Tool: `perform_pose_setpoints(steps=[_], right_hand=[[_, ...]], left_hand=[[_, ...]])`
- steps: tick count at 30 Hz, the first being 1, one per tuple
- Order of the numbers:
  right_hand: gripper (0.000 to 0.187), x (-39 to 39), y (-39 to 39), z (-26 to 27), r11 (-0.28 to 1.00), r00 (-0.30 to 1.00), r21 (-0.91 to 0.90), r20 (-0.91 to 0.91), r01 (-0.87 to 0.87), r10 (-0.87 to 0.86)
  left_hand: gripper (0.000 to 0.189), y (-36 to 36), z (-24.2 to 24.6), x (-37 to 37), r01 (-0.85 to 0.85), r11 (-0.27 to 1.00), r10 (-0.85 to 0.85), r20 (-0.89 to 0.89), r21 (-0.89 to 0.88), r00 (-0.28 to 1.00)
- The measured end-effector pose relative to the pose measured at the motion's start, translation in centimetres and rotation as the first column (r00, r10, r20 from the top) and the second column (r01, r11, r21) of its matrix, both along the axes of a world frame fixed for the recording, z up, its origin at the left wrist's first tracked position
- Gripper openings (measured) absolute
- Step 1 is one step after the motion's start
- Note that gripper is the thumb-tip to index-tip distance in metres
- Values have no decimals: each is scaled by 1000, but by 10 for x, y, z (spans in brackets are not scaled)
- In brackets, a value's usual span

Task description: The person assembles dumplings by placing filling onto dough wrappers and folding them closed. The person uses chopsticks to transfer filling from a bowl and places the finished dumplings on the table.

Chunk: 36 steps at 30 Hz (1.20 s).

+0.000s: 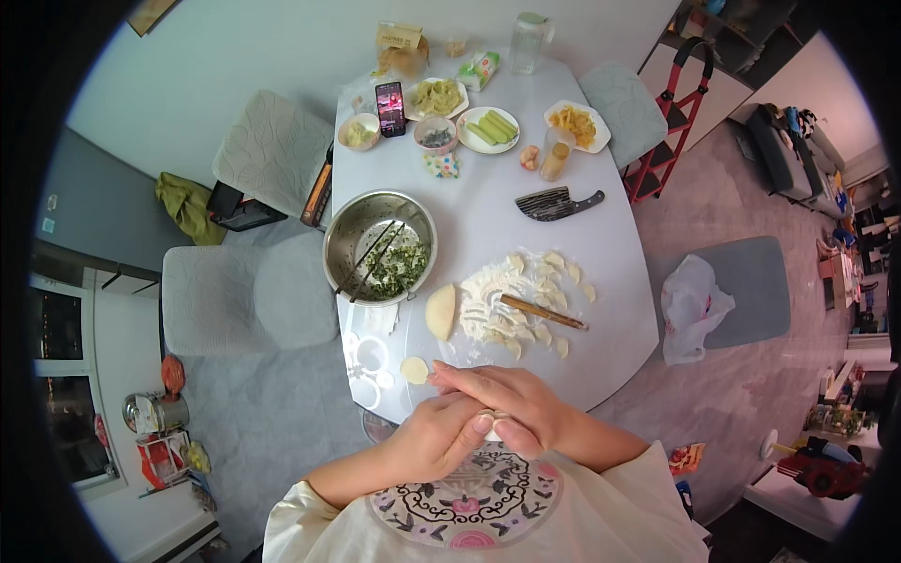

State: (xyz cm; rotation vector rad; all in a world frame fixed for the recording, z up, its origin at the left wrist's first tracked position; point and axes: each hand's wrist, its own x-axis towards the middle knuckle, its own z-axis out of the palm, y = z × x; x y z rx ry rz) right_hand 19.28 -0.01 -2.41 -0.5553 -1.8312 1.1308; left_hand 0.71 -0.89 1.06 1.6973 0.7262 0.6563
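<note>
My left hand (pixel 440 431) and my right hand (pixel 517 401) are pressed together at the table's near edge, thumbs side by side, closed on a small piece of white dough (pixel 494 416), probably a dumpling, mostly hidden by the fingers. Just beyond my fingertips lies a round dough wrapper (pixel 414 370). Farther in are a larger lump of dough (pixel 441 312), a patch of flour (pixel 479 285) with several folded dumplings (pixel 562 346), and a wooden rolling pin (pixel 538 310) across them. At the left stands a steel bowl (pixel 329 243) of chopped green filling (pixel 395 271), two dark chopsticks resting in it.
A cleaver (pixel 558 204) lies beyond the flour. Farther back stand a glass jar (pixel 555 162), a plate of cucumber pieces (pixel 488 148), small bowls, a phone (pixel 391 109) and a pitcher (pixel 529 43). Chairs flank the table; a plastic bag (pixel 693 310) rests on the right one.
</note>
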Motion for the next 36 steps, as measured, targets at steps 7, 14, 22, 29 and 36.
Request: perform_pose_setpoints(steps=[7,14,22,29,36], right_hand=[[59,-9,-6,-2,1000,1000,-22,-20,5,-6],[51,-20,-14,-6,981,980,18,-49,193,-192],[50,-18,-9,-17,964,990,-227,1,137,-141],[65,-10,2,-17,829,962,-548,-268,-113,-46],[51,-3,0,-8,964,985,-204,60,172,-163]], left_hand=[[22,-4,-8,2,-66,996,65,16,55,998],[22,-9,-17,11,-168,980,164,44,102,985],[31,0,-31,15,-257,965,257,1,51,966],[62,9,-19,16,-210,765,328,87,-609,941],[32,9,-15,13,-181,944,199,39,-274,979]])
